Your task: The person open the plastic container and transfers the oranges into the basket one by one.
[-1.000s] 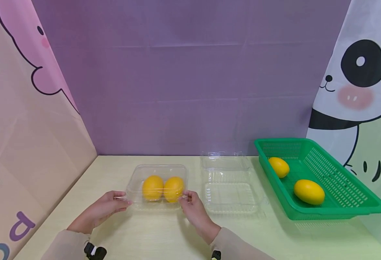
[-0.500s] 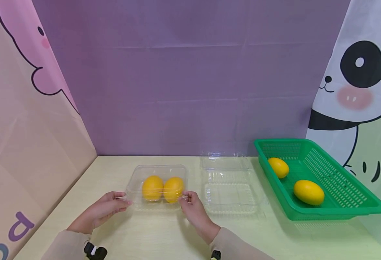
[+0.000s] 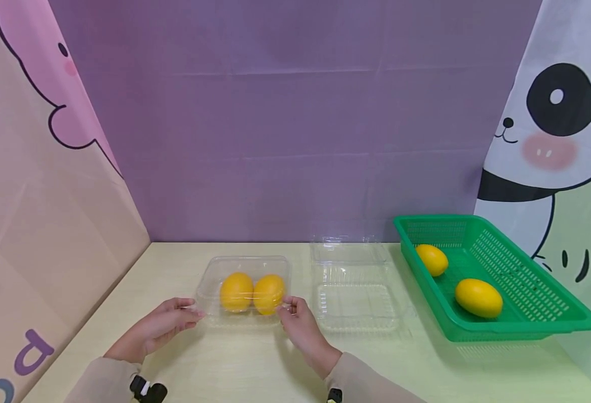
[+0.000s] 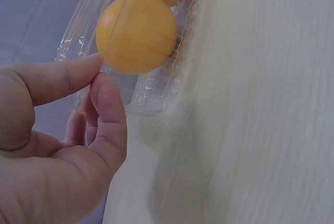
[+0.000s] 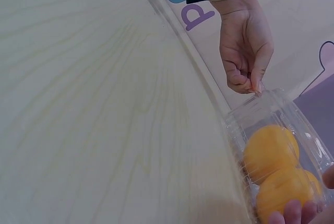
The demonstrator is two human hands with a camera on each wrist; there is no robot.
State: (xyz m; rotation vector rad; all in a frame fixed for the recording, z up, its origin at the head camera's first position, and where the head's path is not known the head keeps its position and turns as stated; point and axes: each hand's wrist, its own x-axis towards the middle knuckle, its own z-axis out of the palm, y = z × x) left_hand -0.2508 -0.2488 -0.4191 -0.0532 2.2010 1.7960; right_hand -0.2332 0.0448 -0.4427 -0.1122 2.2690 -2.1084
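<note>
A clear plastic clamshell box (image 3: 209, 285) stands on the table with its lid down over two yellow lemons (image 3: 237, 292), side by side. At its front left corner, my left hand (image 3: 160, 326) pinches the rim between thumb and index finger; the left wrist view shows this pinch (image 4: 68, 145) up close. My right hand (image 3: 306, 336) grips the front right corner with thumb and fingertips. Only a few of its fingers (image 5: 293, 212) show at the edge of the right wrist view. Whether the lid is snapped along the front cannot be made out.
A second clear clamshell box (image 3: 358, 305) lies unfolded right of the first. Further right stands a green plastic basket (image 3: 522, 324) with two more lemons (image 3: 478, 298) inside. A purple cloth backdrop (image 3: 295, 140) rises behind the table, with printed panels at both sides.
</note>
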